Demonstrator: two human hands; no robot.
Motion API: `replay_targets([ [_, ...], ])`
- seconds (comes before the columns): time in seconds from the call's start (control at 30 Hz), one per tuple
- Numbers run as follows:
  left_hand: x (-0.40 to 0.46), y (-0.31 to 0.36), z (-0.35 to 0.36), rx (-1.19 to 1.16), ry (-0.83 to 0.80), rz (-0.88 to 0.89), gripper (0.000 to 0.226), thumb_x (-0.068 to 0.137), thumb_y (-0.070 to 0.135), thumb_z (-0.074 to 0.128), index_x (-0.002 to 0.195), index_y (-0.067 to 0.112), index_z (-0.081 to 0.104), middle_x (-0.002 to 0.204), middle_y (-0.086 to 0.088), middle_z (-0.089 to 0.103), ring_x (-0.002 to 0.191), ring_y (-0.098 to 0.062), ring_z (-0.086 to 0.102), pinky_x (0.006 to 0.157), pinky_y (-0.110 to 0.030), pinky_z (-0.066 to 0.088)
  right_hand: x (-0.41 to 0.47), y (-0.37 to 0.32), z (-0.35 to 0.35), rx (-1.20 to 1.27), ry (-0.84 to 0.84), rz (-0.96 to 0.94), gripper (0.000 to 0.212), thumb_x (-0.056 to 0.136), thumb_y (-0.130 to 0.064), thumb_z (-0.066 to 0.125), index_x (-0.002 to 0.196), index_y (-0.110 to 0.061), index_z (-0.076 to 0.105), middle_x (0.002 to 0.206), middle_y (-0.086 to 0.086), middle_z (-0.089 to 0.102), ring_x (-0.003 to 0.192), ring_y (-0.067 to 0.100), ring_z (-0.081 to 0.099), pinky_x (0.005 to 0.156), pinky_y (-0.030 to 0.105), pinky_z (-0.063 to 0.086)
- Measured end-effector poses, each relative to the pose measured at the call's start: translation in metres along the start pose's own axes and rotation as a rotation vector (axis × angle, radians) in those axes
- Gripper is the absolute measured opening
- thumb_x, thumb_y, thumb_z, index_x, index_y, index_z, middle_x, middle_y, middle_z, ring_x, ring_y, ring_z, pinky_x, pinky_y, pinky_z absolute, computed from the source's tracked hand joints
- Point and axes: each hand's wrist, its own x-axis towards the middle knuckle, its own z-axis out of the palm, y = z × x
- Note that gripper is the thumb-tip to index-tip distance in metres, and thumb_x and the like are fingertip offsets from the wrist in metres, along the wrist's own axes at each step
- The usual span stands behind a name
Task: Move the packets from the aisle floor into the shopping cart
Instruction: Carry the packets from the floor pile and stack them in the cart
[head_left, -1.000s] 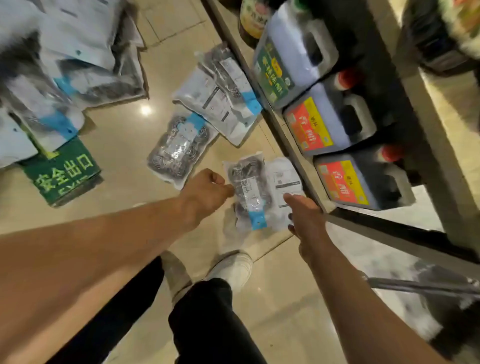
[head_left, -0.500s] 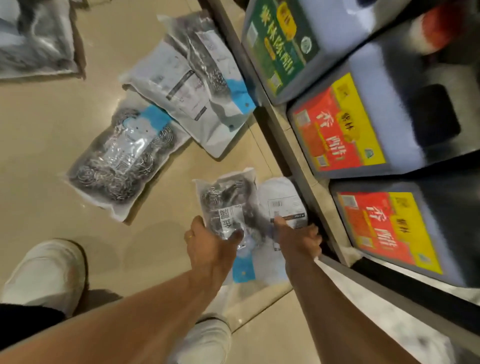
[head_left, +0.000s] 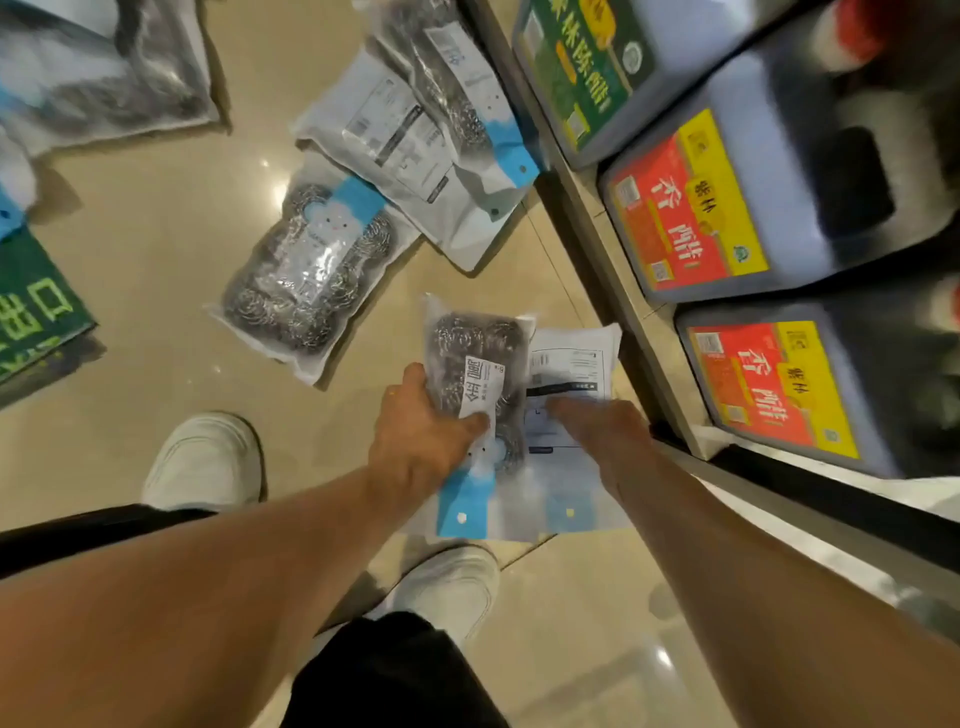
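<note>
— Why do we find so much down the right of the frame? 
— That is the shelf (head_left: 618, 291), and its big jugs (head_left: 727, 208) stand label-out for shoppers; the packets lie on the aisle floor (head_left: 156, 291) along its foot, presumably dumped there for us to collect. 
— And the pile in the upper middle? 
— Two flat packets (head_left: 415, 140) overlap, with a scourer packet (head_left: 306, 280) slanting below them, touching their edge. 
— Which ones are we after now? 
— The pair at centre. Our left hand (head_left: 421, 441) curls round the dark scourer packet (head_left: 478, 374), thumb over its label, fingers underneath, probably to lift it. Our right hand (head_left: 587, 421) lies on the white packet (head_left: 571, 364) just beside it; whether those fingers press flat or pinch we cannot tell, since they are blurred. 
— What escapes us? 
— The shopping cart is not in view. The green sign (head_left: 36, 317) at the left edge is cut off, the upper-left bags (head_left: 104, 67) are smeared, and our shoes (head_left: 208, 462) show only partly.
</note>
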Motion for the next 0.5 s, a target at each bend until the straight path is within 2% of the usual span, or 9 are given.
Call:
replay_targets([
  [0.03,-0.014,0.002,-0.015,0.005,-0.027,0.003,0.052,0.067,0.036,0.085,0.104,0.029,0.049,0.101,0.004,0.07,0.088,-0.021,0.069,0.081,-0.047,0.061,-0.019,-0.001,-0.002,-0.013,-0.02,-0.02,0.028,0.076,-0.038,0.082,0.091,-0.019,0.07,0.098,0.004,0.071,0.088,0.022,0.065,0.076,0.034,0.056],
  [0.07,-0.03,0.004,-0.031,-0.007,-0.047,-0.002,0.047,0.073,0.029,0.084,0.102,0.03,0.047,0.099,0.005,0.07,0.087,-0.019,0.069,0.08,-0.045,0.061,-0.037,-0.001,-0.002,-0.003,-0.04,-0.042,0.029,0.077,-0.037,0.081,0.094,-0.017,0.069,0.101,0.005,0.071,0.088,0.022,0.066,0.076,0.034,0.057],
  [0.17,-0.079,0.009,-0.084,-0.06,-0.055,-0.049,0.045,0.078,0.019,0.084,0.103,0.031,0.048,0.096,0.009,0.072,0.087,-0.018,0.071,0.081,-0.041,0.061,-0.108,-0.009,-0.007,0.044,-0.057,-0.03,0.068,0.075,-0.043,0.08,0.13,-0.011,0.058,0.116,0.008,0.067,0.099,0.028,0.066,0.081,0.037,0.057],
  [0.23,-0.116,0.019,-0.127,-0.106,-0.085,-0.067,0.051,0.078,0.015,0.087,0.111,0.031,0.052,0.1,0.009,0.075,0.093,-0.019,0.074,0.084,-0.043,0.062,-0.163,-0.016,-0.017,0.102,-0.073,-0.063,0.083,0.069,-0.049,0.081,0.136,-0.012,0.049,0.12,0.009,0.063,0.108,0.036,0.065,0.091,0.047,0.058],
  [0.33,-0.174,0.043,-0.196,-0.111,-0.102,-0.051,0.054,0.071,0.012,0.09,0.109,0.029,0.054,0.099,0.007,0.078,0.094,-0.021,0.076,0.082,-0.045,0.063,-0.242,-0.018,-0.038,0.244,-0.116,-0.098,0.099,0.05,-0.066,0.076,0.137,-0.023,0.052,0.119,0.007,0.067,0.102,0.036,0.067,0.088,0.055,0.06],
  [0.37,-0.196,0.053,-0.221,-0.099,-0.096,-0.039,0.054,0.07,0.012,0.09,0.106,0.029,0.054,0.097,0.008,0.078,0.094,-0.02,0.075,0.079,-0.042,0.062,-0.274,-0.021,-0.047,0.267,-0.135,-0.104,0.097,0.051,-0.066,0.076,0.136,-0.025,0.054,0.117,0.007,0.068,0.1,0.035,0.068,0.086,0.054,0.06],
  [0.43,-0.24,0.083,-0.268,-0.064,-0.111,0.011,0.054,0.075,0.008,0.089,0.104,0.033,0.051,0.092,0.019,0.076,0.09,-0.007,0.073,0.074,-0.025,0.059,-0.34,-0.034,-0.08,0.31,-0.167,-0.143,0.081,0.061,-0.057,0.081,0.131,-0.023,0.058,0.111,0.006,0.069,0.098,0.03,0.069,0.085,0.048,0.06],
  [0.47,-0.262,0.097,-0.289,-0.06,-0.117,0.042,0.056,0.077,0.009,0.089,0.108,0.036,0.051,0.094,0.024,0.075,0.088,-0.001,0.073,0.077,-0.022,0.058,-0.371,-0.043,-0.1,0.326,-0.155,-0.187,0.073,0.064,-0.053,0.083,0.127,-0.022,0.06,0.109,0.004,0.071,0.097,0.027,0.07,0.085,0.045,0.059],
  [0.5,-0.286,0.111,-0.311,-0.059,-0.113,0.06,0.061,0.077,0.012,0.09,0.117,0.037,0.052,0.101,0.022,0.076,0.089,-0.001,0.073,0.086,-0.027,0.06,-0.4,-0.051,-0.119,0.342,-0.158,-0.233,0.068,0.066,-0.05,0.085,0.123,-0.022,0.062,0.108,0.001,0.073,0.096,0.024,0.071,0.085,0.043,0.059],
])
